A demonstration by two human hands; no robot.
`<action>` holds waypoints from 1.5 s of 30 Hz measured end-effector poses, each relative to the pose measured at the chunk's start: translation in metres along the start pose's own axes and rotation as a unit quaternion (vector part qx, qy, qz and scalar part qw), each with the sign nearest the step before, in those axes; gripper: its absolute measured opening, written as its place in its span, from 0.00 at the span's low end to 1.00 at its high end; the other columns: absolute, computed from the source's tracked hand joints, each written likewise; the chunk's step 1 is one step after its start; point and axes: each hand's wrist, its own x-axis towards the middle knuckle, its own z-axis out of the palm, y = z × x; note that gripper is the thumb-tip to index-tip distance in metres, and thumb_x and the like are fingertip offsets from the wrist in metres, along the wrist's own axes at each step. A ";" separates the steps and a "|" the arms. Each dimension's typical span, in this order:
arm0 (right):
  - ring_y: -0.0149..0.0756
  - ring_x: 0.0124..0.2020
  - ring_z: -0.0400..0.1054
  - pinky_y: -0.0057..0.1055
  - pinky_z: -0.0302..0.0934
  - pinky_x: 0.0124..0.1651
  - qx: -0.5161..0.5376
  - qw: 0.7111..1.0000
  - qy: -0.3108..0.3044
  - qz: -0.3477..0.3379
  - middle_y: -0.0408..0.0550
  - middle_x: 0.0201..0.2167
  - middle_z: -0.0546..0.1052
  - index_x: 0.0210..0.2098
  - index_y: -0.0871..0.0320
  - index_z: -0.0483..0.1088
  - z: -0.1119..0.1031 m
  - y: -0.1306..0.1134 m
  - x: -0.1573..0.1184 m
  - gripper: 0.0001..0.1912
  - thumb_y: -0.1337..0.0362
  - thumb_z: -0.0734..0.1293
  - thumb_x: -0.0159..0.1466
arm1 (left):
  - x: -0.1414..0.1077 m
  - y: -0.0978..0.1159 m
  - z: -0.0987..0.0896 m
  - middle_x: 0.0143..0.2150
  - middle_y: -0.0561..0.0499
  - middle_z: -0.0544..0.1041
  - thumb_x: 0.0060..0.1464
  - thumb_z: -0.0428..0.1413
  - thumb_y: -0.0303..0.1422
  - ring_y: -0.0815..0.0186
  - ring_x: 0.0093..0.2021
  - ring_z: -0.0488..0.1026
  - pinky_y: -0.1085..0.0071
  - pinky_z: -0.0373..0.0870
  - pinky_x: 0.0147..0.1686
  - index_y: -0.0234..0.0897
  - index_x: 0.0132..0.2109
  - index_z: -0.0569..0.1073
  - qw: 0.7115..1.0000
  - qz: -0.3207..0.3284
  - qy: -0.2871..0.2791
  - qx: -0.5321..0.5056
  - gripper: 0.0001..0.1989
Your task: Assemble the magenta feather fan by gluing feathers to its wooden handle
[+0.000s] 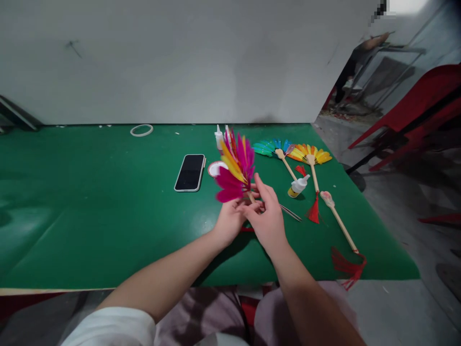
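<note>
Hands: I have the left hand (230, 218) and right hand (264, 216) together, both closed on the base of the feather fan (234, 168), fingers pinching where the feathers meet the stick.
Fan position: held upright, lifted off the green table (90, 216), directly above both hands and just right of the phone (190, 172).
Near the fan: white dish (215, 168) behind it, touching or hidden in part; glue bottle (218, 137) beyond; tweezers (290, 212) just right of my right hand.
Right of the fan: blue-green fan (272, 147), yellow fan (309, 154), tipped small bottle (298, 186), bare stick with red tassel (338, 221).
Open room: wide bare green left of the phone; front edge of the table close under my forearms; right edge just past the tasselled stick.
Fan look: magenta, yellow and orange feathers spread wide, wooden handle mostly hidden by my fingers.
</note>
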 end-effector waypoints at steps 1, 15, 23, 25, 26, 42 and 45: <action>0.43 0.47 0.65 0.38 0.64 0.43 0.036 0.999 -0.016 0.016 0.53 0.48 0.69 0.54 0.54 0.64 -0.001 0.001 0.001 0.34 0.54 0.70 0.48 | 0.001 0.002 -0.002 0.34 0.48 0.77 0.47 0.59 0.32 0.65 0.35 0.75 0.70 0.70 0.38 0.34 0.40 0.72 1.000 0.004 -0.011 -0.005 0.11; 0.25 0.16 0.64 0.21 0.57 0.17 0.309 0.913 -0.033 0.266 0.40 0.19 0.73 0.23 0.59 0.69 -0.017 -0.007 0.017 0.13 0.60 0.74 0.44 | -0.001 0.007 -0.005 0.28 0.45 0.78 0.46 0.58 0.42 0.62 0.29 0.77 0.68 0.74 0.32 0.29 0.34 0.76 0.993 -0.078 -0.048 0.074 0.17; 0.30 0.26 0.69 0.30 0.64 0.35 0.219 0.958 -0.017 0.186 0.43 0.24 0.77 0.28 0.59 0.73 -0.011 0.006 0.016 0.10 0.61 0.72 0.47 | 0.011 0.009 -0.011 0.32 0.48 0.79 0.43 0.61 0.40 0.63 0.33 0.76 0.66 0.73 0.37 0.32 0.34 0.76 0.968 0.116 0.221 0.035 0.16; 0.31 0.26 0.69 0.30 0.64 0.34 0.202 0.962 -0.020 0.180 0.44 0.24 0.77 0.28 0.60 0.73 -0.008 0.009 0.015 0.11 0.60 0.72 0.48 | 0.011 0.008 -0.009 0.33 0.47 0.79 0.42 0.62 0.39 0.63 0.34 0.76 0.66 0.72 0.39 0.32 0.34 0.77 0.970 0.107 0.220 0.016 0.14; 0.31 0.26 0.69 0.30 0.64 0.34 0.198 0.963 -0.023 0.180 0.44 0.24 0.77 0.28 0.60 0.73 -0.007 0.010 0.014 0.11 0.60 0.72 0.48 | 0.010 0.008 -0.008 0.33 0.47 0.79 0.42 0.62 0.38 0.63 0.34 0.76 0.66 0.72 0.39 0.32 0.34 0.77 0.971 0.099 0.217 0.006 0.14; 0.33 0.26 0.69 0.32 0.62 0.34 0.184 0.960 -0.037 0.206 0.45 0.22 0.77 0.25 0.61 0.74 -0.001 0.013 0.012 0.12 0.59 0.73 0.45 | 0.015 0.025 -0.013 0.40 0.48 0.77 0.44 0.62 0.32 0.64 0.39 0.75 0.68 0.71 0.40 0.35 0.42 0.74 0.961 0.135 0.231 -0.072 0.15; 0.33 0.25 0.69 0.32 0.62 0.34 0.184 0.960 -0.033 0.208 0.45 0.22 0.77 0.25 0.61 0.74 0.000 0.011 0.012 0.12 0.59 0.73 0.45 | 0.016 0.030 -0.015 0.39 0.47 0.78 0.43 0.62 0.32 0.63 0.39 0.75 0.67 0.71 0.41 0.33 0.40 0.74 0.961 0.131 0.233 -0.067 0.15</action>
